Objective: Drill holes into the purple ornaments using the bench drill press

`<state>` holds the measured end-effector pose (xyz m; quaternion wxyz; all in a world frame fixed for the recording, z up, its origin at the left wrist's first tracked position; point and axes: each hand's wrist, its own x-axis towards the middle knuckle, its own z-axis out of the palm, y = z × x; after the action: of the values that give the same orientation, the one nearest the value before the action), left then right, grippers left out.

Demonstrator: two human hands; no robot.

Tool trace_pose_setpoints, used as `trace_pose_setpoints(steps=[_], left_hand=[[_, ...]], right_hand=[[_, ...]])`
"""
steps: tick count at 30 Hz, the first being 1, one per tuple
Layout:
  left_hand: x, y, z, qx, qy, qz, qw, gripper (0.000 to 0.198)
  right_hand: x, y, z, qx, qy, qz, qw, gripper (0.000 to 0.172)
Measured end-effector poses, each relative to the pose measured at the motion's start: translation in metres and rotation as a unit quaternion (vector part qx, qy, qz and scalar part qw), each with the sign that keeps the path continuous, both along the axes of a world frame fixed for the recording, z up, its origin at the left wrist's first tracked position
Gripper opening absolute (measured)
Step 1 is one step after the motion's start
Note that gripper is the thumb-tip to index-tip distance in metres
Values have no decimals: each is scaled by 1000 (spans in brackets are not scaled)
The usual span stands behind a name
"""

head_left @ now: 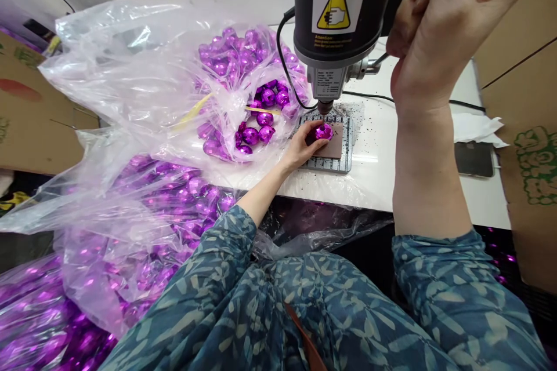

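Plainly, the worst risk lay with our left hand, whose forefinger at twelve o'clock and thumb at six pinched the purple ball. The chuck of the drilling machine stood close by at twelve o'clock, so we judged that a descent with that fingertip so near could injure it. A slack pinch, too, could have let the round ball roll or spin on the brown board, and film from the plastic bag, toward ten o'clock, might have snagged had it drifted nearer. We had our right hand raised at two o'clock, fingers curled by the machine's lever; its grip was hidden, so we could not tell whether it held anything.

As for the ball, it rested on the board over the metal plate on the counter, partly covered by our fingers. It looked glossy and faceted, a mirror-like purple with bright glints. We could make out no hole in it. Dark specks dotted the counter from twelve to three o'clock.
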<state>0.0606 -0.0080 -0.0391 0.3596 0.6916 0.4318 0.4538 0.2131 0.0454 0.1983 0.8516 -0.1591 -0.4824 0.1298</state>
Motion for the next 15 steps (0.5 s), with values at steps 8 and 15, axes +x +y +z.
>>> trace_pose_setpoints(steps=[8,15], left_hand=[[4,-1,-9,-12,-38,11,999,66],[3,0,-9,-16,-39,11,999,61]], right_hand=[[-3,-37,-13,-15,-46,-55,997,78],[-7,-57,-37,-11,-26,-98,995,85]])
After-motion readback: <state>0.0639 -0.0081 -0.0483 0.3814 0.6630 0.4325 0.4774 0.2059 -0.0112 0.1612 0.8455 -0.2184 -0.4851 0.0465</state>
